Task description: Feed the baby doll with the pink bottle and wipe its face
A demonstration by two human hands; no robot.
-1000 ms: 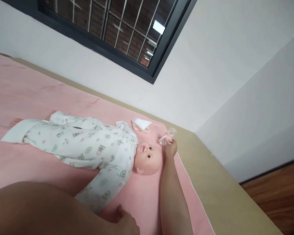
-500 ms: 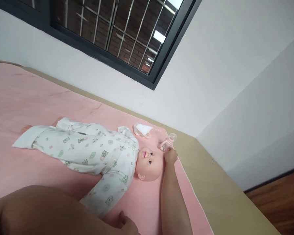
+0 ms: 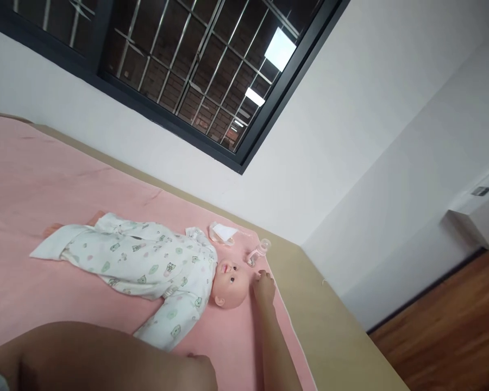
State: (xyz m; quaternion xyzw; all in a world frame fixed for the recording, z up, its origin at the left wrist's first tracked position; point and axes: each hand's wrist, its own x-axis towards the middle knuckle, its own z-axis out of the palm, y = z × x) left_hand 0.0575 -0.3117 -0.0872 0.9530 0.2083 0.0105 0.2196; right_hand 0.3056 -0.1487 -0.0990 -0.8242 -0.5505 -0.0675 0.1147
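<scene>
A baby doll (image 3: 224, 279) in a white printed romper (image 3: 146, 263) lies on its back on a pink blanket (image 3: 32, 184), head to the right. A small clear and pink feeding bottle (image 3: 258, 251) lies on the blanket just beyond the doll's head. My right hand (image 3: 264, 285) hovers beside the head, a short gap below the bottle, fingers loose and holding nothing. My left hand (image 3: 199, 372) rests low on the blanket near the doll's sleeve (image 3: 169, 320); its fingers are cut off by the frame edge.
A folded white cloth in a clear wrapper (image 3: 222, 232) lies behind the doll's shoulder. The blanket covers a tan platform (image 3: 330, 331) against a white wall under a barred window (image 3: 187, 70). Wooden floor (image 3: 444, 331) lies to the right.
My right hand was on the bottle a second ago; it has let go and drawn back toward me. The view has tilted up and pulled away.
</scene>
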